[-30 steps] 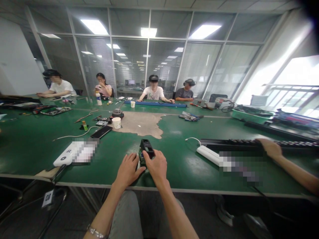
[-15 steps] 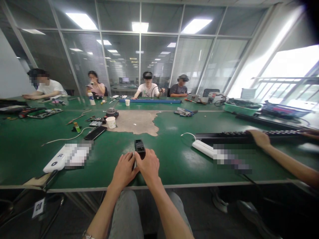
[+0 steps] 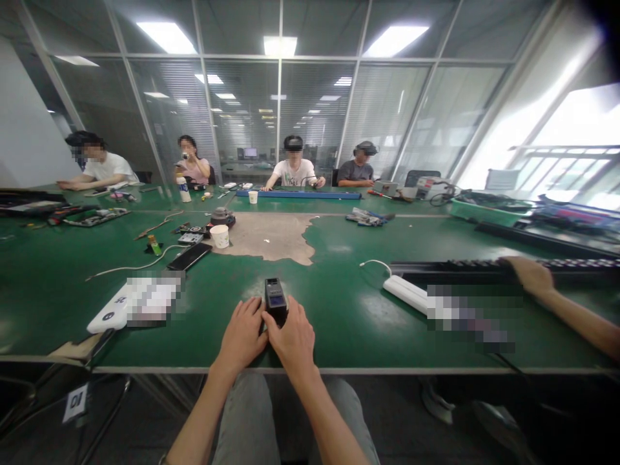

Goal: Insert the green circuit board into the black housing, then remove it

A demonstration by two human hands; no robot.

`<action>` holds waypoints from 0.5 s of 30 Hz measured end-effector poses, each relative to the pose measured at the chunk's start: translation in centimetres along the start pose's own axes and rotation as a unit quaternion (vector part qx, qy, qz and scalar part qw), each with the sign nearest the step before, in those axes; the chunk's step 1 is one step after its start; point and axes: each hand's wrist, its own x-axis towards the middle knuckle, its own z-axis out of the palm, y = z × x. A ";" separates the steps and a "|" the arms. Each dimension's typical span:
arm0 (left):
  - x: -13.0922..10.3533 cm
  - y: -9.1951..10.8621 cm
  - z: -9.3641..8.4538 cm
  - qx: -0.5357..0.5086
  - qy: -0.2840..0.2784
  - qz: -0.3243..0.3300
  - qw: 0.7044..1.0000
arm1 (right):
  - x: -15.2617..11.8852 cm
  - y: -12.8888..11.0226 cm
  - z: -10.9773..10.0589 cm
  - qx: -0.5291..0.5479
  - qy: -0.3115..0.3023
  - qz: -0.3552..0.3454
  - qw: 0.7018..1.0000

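A small black boxy device [image 3: 276, 298] stands on the green table in front of me, with a dark rectangular window near its top. My right hand [image 3: 293, 330] is closed around its lower right side, the thumb across the near face. Just left of the device, my left hand [image 3: 243, 332] lies on the tabletop with its fingers stretched forward. Its thumb points toward the device's base; whether it touches is hard to tell. The lower part of the device is hidden by my hands.
A white power bank-like unit [image 3: 109, 315] lies left, near a black phone [image 3: 190, 256] and paper cup [image 3: 219, 236]. Right, a white strip [image 3: 404, 292] lies before a black rail [image 3: 421, 270], where a neighbour's hand [image 3: 533, 276] rests. Several people sit across the table.
The device now sits slightly lower and more upright between my hands, its window facing me more. My right hand has shifted a little right. The whole view has turned slightly left.
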 end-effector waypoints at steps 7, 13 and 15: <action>0.1 0.0 0.0 -0.006 0.010 0.004 1.000 | 0.1 0.7 0.1 0.022 0.000 -0.006 1.000; 0.1 0.0 -0.1 -0.013 0.022 0.005 1.000 | 0.1 0.6 -0.1 0.008 -0.010 0.006 1.000; 0.1 0.1 -0.1 -0.013 0.025 0.004 1.000 | 0.1 0.5 -0.1 -0.005 -0.011 0.010 1.000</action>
